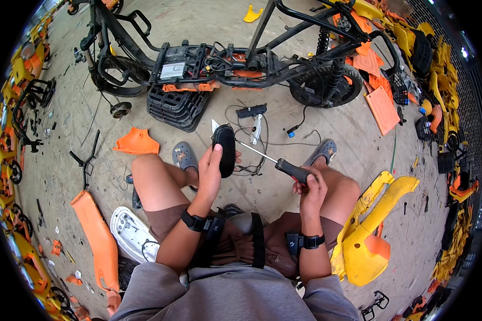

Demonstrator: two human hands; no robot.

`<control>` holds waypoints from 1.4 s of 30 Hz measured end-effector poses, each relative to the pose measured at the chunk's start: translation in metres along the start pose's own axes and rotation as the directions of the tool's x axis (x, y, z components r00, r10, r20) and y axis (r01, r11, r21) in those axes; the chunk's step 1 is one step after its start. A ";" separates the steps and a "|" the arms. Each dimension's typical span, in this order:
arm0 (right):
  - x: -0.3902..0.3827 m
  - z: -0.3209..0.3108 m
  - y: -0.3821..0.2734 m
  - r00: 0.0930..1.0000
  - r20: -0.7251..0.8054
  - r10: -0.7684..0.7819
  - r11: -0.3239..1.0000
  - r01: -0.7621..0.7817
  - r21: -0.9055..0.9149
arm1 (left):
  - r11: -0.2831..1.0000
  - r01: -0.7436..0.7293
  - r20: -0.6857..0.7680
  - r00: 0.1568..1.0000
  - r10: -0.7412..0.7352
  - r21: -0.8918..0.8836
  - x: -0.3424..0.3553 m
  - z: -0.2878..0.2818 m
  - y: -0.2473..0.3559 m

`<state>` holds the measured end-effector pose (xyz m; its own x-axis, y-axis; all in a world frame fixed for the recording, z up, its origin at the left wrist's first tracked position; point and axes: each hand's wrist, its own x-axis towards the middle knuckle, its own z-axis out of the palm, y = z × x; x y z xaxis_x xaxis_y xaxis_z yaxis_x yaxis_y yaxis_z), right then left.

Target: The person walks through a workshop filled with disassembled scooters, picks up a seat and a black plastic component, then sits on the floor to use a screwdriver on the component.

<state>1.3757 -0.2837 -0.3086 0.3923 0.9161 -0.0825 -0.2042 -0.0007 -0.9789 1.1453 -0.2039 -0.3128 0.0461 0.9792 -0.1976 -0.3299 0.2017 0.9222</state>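
Observation:
In my left hand (pixel 215 166) is a black, rounded, oblong part (pixel 224 151), held upright in front of me with the fingers wrapped round it. My right hand (pixel 311 187) grips the dark handle of a screwdriver (pixel 291 170). Its metal shaft points left and up, and the tip is close to the right edge of the black part; whether it touches cannot be made out. Behind the black part, a cable (pixel 284 143) lies on the floor with a dark bar-shaped piece (pixel 251 111) and a pale metal bracket (pixel 257 130).
A stripped black scooter frame (pixel 235 80) stands ahead, beside a black crate (pixel 178 108). Orange panels (pixel 95 235) and a white footboard-like part (pixel 135 232) lie left, yellow panels (pixel 367 241) right. Piles of yellow parts (pixel 444 96) line the far right.

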 end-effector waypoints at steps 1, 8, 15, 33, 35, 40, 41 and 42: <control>0.000 -0.001 0.000 1.000 0.003 -0.003 1.000 0.003 -0.010 | 1.000 -0.012 0.003 1.000 0.012 -0.002 0.000 -0.001 -0.002; -0.002 -0.003 -0.002 0.998 0.030 -0.058 0.989 0.062 -0.133 | 0.994 -0.052 -0.006 0.999 0.053 0.095 -0.001 -0.002 -0.009; -0.003 0.008 0.004 0.985 0.063 -0.160 0.976 0.168 -0.140 | 0.985 -0.051 -0.047 0.997 0.060 0.166 0.000 -0.001 -0.011; 0.002 0.014 -0.001 0.995 -0.075 -0.064 0.964 0.042 -0.262 | 0.881 -0.018 -0.041 0.998 0.042 0.473 -0.001 -0.004 -0.020; 0.004 0.011 -0.011 0.988 -0.081 0.130 0.954 -0.147 -0.260 | 0.878 -0.017 -0.049 0.998 0.046 0.479 -0.001 -0.002 -0.018; 0.005 -0.001 0.010 1.000 -0.004 -0.001 0.963 0.000 -0.271 | 0.861 0.019 -0.073 0.997 0.021 0.509 0.001 0.001 -0.015; 0.005 -0.001 0.015 0.999 -0.005 -0.053 0.958 0.049 -0.282 | 0.850 0.015 -0.065 0.998 0.023 0.527 0.000 0.002 -0.016; 0.004 0.003 0.011 0.999 -0.008 -0.033 0.956 0.030 -0.291 | 0.829 -0.042 -0.077 0.992 0.103 0.558 0.000 -0.002 -0.022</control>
<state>1.3721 -0.2785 -0.3192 0.4060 0.9125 -0.0512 0.0777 -0.0903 -0.9929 1.1510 -0.2084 -0.3334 -0.0610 0.9900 -0.1269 0.2504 0.1383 0.9582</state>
